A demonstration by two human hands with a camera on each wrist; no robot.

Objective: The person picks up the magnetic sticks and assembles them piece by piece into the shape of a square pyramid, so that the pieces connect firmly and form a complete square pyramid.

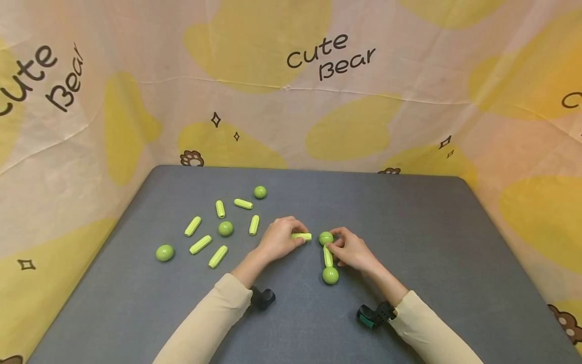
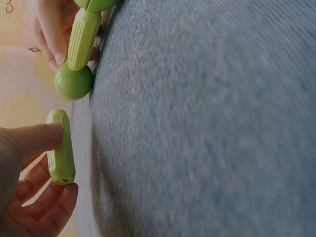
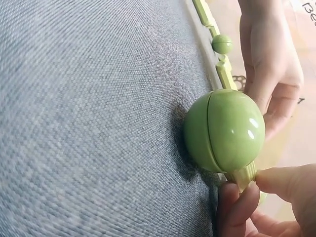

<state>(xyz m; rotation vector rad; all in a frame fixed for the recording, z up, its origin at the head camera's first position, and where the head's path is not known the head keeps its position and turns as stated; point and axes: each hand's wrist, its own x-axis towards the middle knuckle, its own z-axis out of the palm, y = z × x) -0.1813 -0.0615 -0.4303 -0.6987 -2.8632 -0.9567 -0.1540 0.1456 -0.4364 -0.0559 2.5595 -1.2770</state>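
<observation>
My left hand (image 1: 280,238) pinches a light-green ribbed rod (image 2: 61,148) between thumb and fingers. A small hole shows in the rod's end in the left wrist view. To its right, two green balls sit at the ends of another rod (image 1: 328,257): the far ball (image 1: 325,238) and the near ball (image 1: 330,275). My right hand (image 1: 354,251) pinches this middle rod close to the far ball. A gap separates the left hand's rod from the joined piece. In the right wrist view, the near ball (image 3: 227,131) hides part of the right hand's rod.
Several loose rods lie on the left of the grey table (image 1: 432,227), among them one rod (image 1: 218,257) near the left forearm. Loose green balls (image 1: 225,228) lie there too, one at the far left (image 1: 165,253). A printed cloth (image 1: 254,101) walls the table.
</observation>
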